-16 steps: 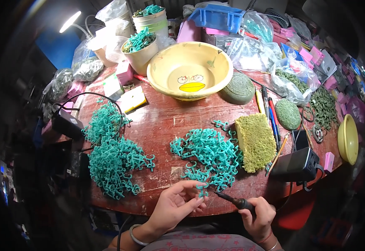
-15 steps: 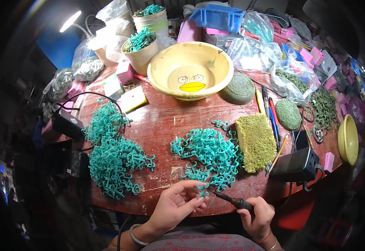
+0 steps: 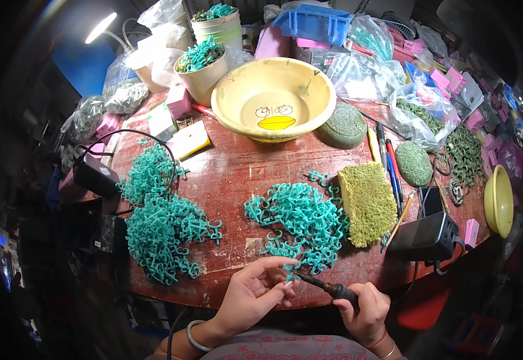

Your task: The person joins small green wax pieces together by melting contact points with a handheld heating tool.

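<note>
My left hand (image 3: 250, 294) pinches a small teal curled piece (image 3: 291, 275) between thumb and fingertips, near the table's front edge. My right hand (image 3: 366, 312) is closed around the dark handle of a soldering-iron-like pen tool (image 3: 336, 291). Its thin tip points left and reaches the teal piece; whether it touches cannot be made out. Just beyond my hands lies a heap of similar teal hook-shaped pieces (image 3: 300, 219). A larger teal heap (image 3: 165, 234) spreads over the table's left side.
A yellow-green rough sponge block (image 3: 369, 204) lies right of the middle heap, beside pens and a black box (image 3: 420, 234). Farther back stand a cream basin (image 3: 273, 99), a round green stone-like block (image 3: 342, 126) and tubs of teal pieces (image 3: 201, 63). A cable (image 3: 153, 139) arches over the left heap.
My right hand has moved slightly left, bringing the tool's tip from just beside the teal piece up to it. My left hand keeps its pinch nearly in place.
</note>
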Tool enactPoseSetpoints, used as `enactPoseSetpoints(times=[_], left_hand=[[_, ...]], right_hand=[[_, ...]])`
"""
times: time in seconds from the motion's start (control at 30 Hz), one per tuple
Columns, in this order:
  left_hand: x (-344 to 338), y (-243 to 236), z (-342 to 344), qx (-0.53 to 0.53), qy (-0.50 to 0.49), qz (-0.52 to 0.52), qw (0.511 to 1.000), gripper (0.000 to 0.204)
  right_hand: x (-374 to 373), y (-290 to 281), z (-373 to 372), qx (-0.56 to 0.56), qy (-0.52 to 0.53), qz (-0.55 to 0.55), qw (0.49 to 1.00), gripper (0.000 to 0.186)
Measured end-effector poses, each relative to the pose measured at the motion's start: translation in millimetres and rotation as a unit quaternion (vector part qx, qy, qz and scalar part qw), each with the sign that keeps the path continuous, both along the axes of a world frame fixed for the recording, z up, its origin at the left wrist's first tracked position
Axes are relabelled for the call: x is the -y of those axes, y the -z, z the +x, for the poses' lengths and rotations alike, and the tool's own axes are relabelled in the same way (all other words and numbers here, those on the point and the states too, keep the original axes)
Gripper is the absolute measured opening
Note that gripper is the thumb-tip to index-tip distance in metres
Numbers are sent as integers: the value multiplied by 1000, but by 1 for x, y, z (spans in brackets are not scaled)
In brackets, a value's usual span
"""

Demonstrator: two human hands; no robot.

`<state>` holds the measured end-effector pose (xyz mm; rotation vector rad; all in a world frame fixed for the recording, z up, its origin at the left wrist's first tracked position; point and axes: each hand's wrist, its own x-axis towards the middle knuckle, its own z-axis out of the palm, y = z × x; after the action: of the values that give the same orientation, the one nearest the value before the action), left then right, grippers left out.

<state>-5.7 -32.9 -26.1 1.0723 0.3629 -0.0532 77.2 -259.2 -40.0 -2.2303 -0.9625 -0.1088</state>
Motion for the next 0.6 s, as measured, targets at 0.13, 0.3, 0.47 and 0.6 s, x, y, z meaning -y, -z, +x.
enactPoseSetpoints(times=[0.13, 0.3, 0.47, 0.6], left_hand=[[1, 0, 0, 2, -3, 6, 1000, 40], [1, 0, 0, -7, -8, 9, 1000, 40], [2, 1, 0, 0, -12, 6, 1000, 41], [1, 1, 0, -2, -11, 10, 1000, 39]], right_hand=[[-3, 0, 5, 42, -19, 22, 999, 32], [-3, 0, 5, 32, -19, 13, 999, 33], [-2, 1, 3, 37, -14, -2, 999, 33], [-1, 0, 2, 25, -2, 21, 999, 31]])
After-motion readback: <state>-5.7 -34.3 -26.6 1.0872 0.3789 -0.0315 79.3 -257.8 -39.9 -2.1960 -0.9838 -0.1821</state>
